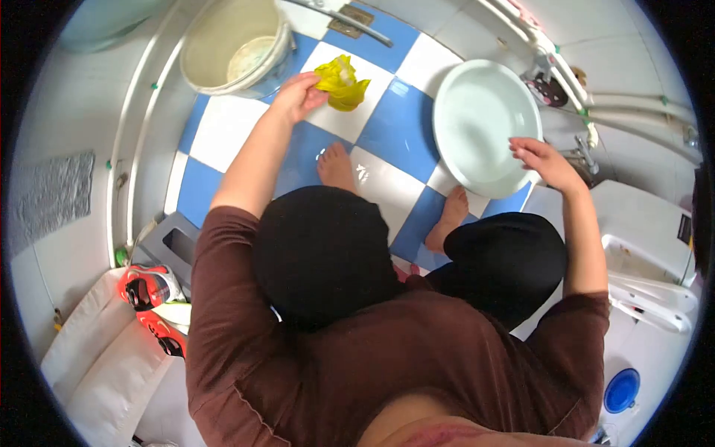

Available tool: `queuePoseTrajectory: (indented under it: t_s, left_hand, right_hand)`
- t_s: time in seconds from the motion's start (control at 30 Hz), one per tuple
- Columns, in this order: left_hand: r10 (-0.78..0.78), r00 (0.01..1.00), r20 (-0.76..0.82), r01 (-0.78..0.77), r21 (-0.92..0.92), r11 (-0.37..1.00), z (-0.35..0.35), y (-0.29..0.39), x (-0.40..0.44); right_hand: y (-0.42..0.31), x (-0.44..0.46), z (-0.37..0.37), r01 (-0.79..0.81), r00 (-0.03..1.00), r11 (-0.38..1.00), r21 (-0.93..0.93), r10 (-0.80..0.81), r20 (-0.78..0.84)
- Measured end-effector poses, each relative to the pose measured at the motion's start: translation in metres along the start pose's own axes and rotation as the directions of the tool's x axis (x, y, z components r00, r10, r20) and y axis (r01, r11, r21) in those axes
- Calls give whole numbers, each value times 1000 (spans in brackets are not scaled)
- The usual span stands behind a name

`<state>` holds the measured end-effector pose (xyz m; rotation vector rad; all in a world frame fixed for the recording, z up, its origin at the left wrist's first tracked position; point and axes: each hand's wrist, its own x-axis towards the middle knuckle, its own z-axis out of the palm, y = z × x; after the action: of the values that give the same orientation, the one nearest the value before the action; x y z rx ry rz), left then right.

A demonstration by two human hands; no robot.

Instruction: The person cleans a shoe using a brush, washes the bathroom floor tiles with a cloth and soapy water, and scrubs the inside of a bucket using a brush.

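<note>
My left hand [299, 97] pinches the edge of a crumpled yellow cloth or bag [342, 83], held over the blue and white tiles beside a round bucket [257, 71]. On the right, my right hand [538, 158] is over the near right rim of a pale green basin [480, 123], its fingers apart and nothing in them. Whether it touches the rim cannot be made out. The basin rests on the floor, and no objects show inside it.
Bare feet [449, 216] stand on the tiled floor [398, 134]. A floor drain [350, 21] lies at the top. Red shoes [147, 287] are at the left, near a grey container [173, 242]. White pipes and a tap [586, 155] line the right wall; a blue lid-like object [621, 390] sits lower right.
</note>
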<state>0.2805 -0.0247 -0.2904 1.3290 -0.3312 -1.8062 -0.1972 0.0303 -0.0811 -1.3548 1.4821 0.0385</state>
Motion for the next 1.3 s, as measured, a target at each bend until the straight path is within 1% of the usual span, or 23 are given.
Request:
queuePoseTrajectory:
  t_s: [0.03,0.13,0.2,0.23,0.3,0.33,0.43,0.47,0.5,0.53,0.63,0.7,0.73,0.8,0.87,0.9,0.97,1.07,1.13,1.17,1.2,1.23,1.3]
  left_hand:
    - [30,990,-137,2,228,974,5,-3,14]
    - [-4,966,-259,155,566,810,15,-6,21]
    - [-33,976,-213,187,761,621,1,-17,37]
    - [-46,980,-196,191,838,511,-3,-20,44]
    - [-43,969,-242,236,871,431,10,-23,42]
    - [-40,963,-265,259,884,389,14,-24,40]
    - [77,996,-45,52,995,-81,-3,-45,72]
    - [48,994,-97,98,994,-37,2,-43,79]
    - [14,989,-146,146,989,8,34,-35,72]
    - [-27,981,-192,194,980,51,56,-34,69]
    - [124,960,-250,221,952,212,49,-79,106]
    - [47,973,-225,215,963,163,40,-99,135]
    - [4,977,-212,209,968,137,38,-110,148]
    - [-110,991,-81,127,839,529,28,-128,164]
    - [-209,978,-11,166,647,744,63,-102,137]
    - [-133,987,-88,155,724,672,80,-93,122]
    - [-107,985,-138,174,694,699,73,-99,127]
    - [-191,968,-162,250,576,779,73,-98,131]
    - [-236,950,-206,310,500,809,80,-96,129]
    - [-230,939,-256,330,477,815,86,-94,129]
    - [-223,926,-305,347,452,822,90,-93,129]
    - [14,923,-384,287,714,639,87,-99,135]
    - [478,836,-268,279,959,50,74,-118,150]
  right_hand:
    - [19,12,-3,-56,998,992,110,56,-5]
    - [104,73,4,-235,962,867,439,272,-22]
    - [168,119,10,-344,872,673,654,487,-42]
    - [192,143,12,-368,833,670,644,546,-92]
    - [219,178,17,-420,737,659,624,649,-189]
    - [223,191,19,-390,778,603,696,620,-101]
    - [218,223,36,-330,873,374,867,469,130]
    - [212,233,43,-316,896,277,907,401,190]
    - [206,245,48,-386,921,218,896,151,360]
    - [198,255,54,-465,866,176,867,-115,488]
    - [53,205,64,-387,876,228,894,-214,433]
    - [23,195,64,-333,827,281,900,-372,422]
    - [29,196,63,-234,884,356,905,-310,350]
    - [49,204,50,-48,962,522,852,-206,181]
    - [91,212,37,81,995,642,763,-7,-100]
    - [114,217,34,109,962,675,730,112,-247]
    - [169,236,38,64,800,754,654,353,-486]
    - [216,261,44,-151,815,766,625,454,-359]
    - [197,257,45,-228,940,417,880,329,88]
    - [175,252,47,-316,943,218,923,178,281]
    - [143,241,51,-298,953,172,939,-4,303]
    - [110,226,54,-289,934,123,949,-183,308]
    - [63,204,51,-243,920,169,955,-272,282]
